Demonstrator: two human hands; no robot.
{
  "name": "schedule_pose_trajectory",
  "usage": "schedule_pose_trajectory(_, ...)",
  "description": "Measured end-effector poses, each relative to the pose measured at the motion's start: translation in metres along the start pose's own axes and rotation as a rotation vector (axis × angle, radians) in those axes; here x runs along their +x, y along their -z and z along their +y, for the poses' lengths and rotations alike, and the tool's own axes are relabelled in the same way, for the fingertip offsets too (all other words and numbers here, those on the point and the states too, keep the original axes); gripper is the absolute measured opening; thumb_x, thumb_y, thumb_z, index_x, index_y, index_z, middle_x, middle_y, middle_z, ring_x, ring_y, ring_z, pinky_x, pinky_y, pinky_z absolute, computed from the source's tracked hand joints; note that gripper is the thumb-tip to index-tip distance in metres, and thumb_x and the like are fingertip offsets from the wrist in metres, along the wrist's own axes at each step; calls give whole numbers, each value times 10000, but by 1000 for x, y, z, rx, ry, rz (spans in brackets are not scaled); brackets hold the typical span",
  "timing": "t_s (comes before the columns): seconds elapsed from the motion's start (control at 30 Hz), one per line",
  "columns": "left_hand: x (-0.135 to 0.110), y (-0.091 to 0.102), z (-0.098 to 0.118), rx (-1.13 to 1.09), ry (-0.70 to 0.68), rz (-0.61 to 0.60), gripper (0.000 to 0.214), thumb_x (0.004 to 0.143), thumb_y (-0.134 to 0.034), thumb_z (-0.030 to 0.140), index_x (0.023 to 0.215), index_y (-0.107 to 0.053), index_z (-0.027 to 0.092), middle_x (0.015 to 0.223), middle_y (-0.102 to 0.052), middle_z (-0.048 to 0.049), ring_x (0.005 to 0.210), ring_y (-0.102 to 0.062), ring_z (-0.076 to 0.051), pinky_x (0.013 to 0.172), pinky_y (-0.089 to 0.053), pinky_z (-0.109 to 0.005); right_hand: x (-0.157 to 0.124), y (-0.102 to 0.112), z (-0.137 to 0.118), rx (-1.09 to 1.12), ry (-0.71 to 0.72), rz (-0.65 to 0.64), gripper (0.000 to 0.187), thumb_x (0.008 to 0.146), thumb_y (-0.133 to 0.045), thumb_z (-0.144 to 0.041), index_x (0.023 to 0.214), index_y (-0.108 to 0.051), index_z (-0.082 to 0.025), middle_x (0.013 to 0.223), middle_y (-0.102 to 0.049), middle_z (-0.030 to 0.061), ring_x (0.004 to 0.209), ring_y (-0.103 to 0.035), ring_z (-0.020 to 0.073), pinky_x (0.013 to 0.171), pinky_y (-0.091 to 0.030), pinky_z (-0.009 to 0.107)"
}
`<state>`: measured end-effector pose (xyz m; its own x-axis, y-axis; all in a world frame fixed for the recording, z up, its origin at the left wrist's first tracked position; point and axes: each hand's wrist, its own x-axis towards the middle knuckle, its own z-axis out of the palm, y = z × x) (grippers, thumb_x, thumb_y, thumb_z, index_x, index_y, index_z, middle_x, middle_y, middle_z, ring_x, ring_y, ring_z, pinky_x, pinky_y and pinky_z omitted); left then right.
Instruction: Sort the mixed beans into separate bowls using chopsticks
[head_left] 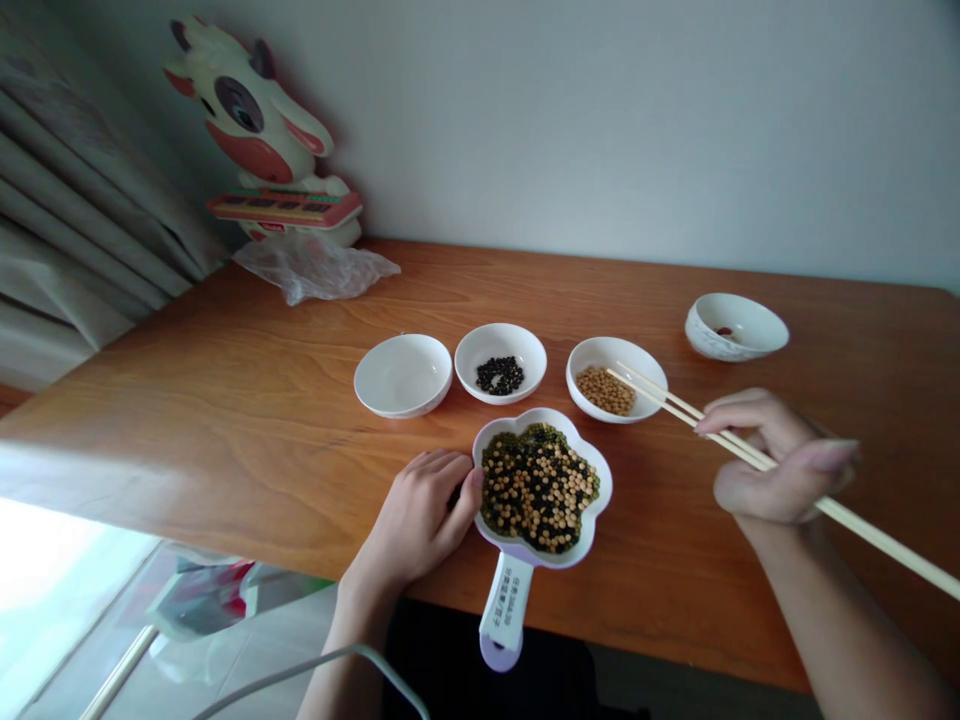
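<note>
My right hand [784,455] grips a pair of pale wooden chopsticks [720,435], slightly blurred. Their tips reach into a white bowl [646,362] of tan beans [606,390]; whether a bean sits between the tips I cannot tell. With curled fingers and the thumb at its rim, my left hand [431,505] holds the left side of a flower-shaped, long-handled dish [602,505]. This dish contains mixed tan, black and green beans [540,488], and its handle [506,605] bears a printed label. Black beans [500,375] lie in the middle bowl [534,350].
Left of these stands a bare white bowl [403,375]; a patterned bowl [739,325] with something small and dark inside is at the back right. A cow toy [262,130] and a clear plastic bag [315,268] occupy the back left of the wooden table [247,420].
</note>
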<state>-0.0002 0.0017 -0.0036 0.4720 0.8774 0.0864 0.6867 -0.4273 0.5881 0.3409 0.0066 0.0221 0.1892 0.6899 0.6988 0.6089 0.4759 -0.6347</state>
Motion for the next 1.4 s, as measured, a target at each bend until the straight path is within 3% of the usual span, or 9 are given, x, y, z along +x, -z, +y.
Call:
schedule_pose_trajectory(0.13, 0, 0, 0, -3, 3, -5, 347, 1095, -357, 315, 769, -428, 219, 758, -554, -8, 726, -516, -177, 756, -393, -326, 2, -3, -2, 237, -118, 5, 727, 1002, -270, -718, 645, -713, -264, 671, -619, 107, 699, -597, 288, 630, -402, 429)
schedule_pose_trajectory(0.27, 1, 0, 0, -4, 8, -6, 345, 1094, -364, 312, 768, -425, 218, 757, -551, -5, 724, -512, -173, 752, -394, -322, 5, -8, -9, 433, -186, -148, 736, 1017, -269, -692, 629, -716, -254, 575, -582, 81, 627, -551, 244, 612, -395, 398)
schedule_pose_trajectory(0.43, 0, 0, 1, -5, 7, 6, 337, 1084, -384, 300, 761, -434, 219, 753, -561, -11, 720, -519, -174, 736, -404, -318, 4, -12, -12, 453, -365, -457, 770, 1034, -205, -686, 646, -681, -221, 603, -591, 61, 590, -532, 201, 573, -397, 362)
schedule_pose_trajectory(0.57, 0, 0, 1, 1, 6, 10, 346, 1086, -377, 307, 756, -432, 221, 744, -559, -14, 717, -525, -178, 735, -406, -322, 1, -13, -9, 413, -413, -547, 759, 1044, -181, -664, 670, -666, -214, 635, -589, 55, 582, -524, 188, 574, -400, 355)
schedule_pose_trajectory(1.0, 0, 0, 0, -2, 3, 4, 351, 1093, -366, 316, 761, -423, 219, 752, -554, -11, 718, -522, -173, 738, -406, -319, -3, -18, -8, 356, -436, -613, 759, 1050, -140, -652, 722, -665, -212, 642, -596, 50, 603, -539, 180, 591, -426, 334)
schedule_pose_trajectory(1.4, 0, 0, 0, -5, 2, 3, 352, 1090, -366, 319, 759, -430, 220, 752, -555, -14, 722, -521, -178, 743, -407, -325, -7, -26, -10, 372, -485, -510, 765, 1037, -187, -682, 685, -676, -211, 603, -592, 53, 572, -534, 177, 549, -407, 323)
